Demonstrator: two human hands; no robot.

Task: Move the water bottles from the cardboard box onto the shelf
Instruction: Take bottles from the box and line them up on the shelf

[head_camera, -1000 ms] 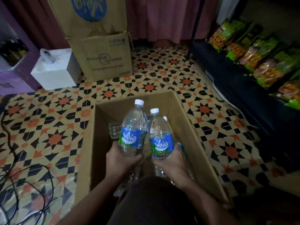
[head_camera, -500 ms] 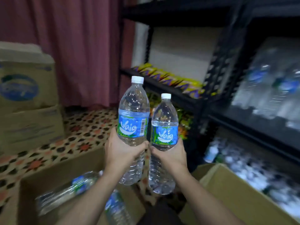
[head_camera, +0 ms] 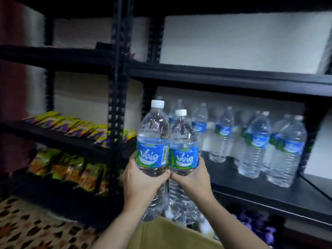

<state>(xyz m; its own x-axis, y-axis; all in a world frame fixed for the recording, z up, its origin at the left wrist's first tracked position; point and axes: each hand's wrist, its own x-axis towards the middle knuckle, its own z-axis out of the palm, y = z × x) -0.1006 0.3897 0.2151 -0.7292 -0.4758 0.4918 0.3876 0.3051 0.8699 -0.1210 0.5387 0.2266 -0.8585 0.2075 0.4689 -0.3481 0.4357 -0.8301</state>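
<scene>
Because each hand carries its own load, the left hand [head_camera: 142,178] curls its fingers round the middle of one clear plastic water bottle with a white cap and blue label [head_camera: 152,139], and the right hand [head_camera: 195,177] grasps a second, matching clear bottle [head_camera: 183,141] the same way, just under the label. The two bottles stand upright and touch side to side, knuckles meeting between them, which likely steadies the pair as one bundle. Holding at mid-body leaves the bases free, probably so they can land first. At two o'clock from the hands lies the black metal shelf board [head_camera: 251,189], where a row of like bottles [head_camera: 256,141] stands upright toward three o'clock. Bare board shows in front of that row, and I judge it the landing spot. At six o'clock the tan cardboard box [head_camera: 170,234] shows below the wrists. At nine o'clock, past a black perforated upright post [head_camera: 116,87], yellow-and-purple snack packets [head_camera: 80,128] lie on a neighbouring shelf, apart from this job.
</scene>
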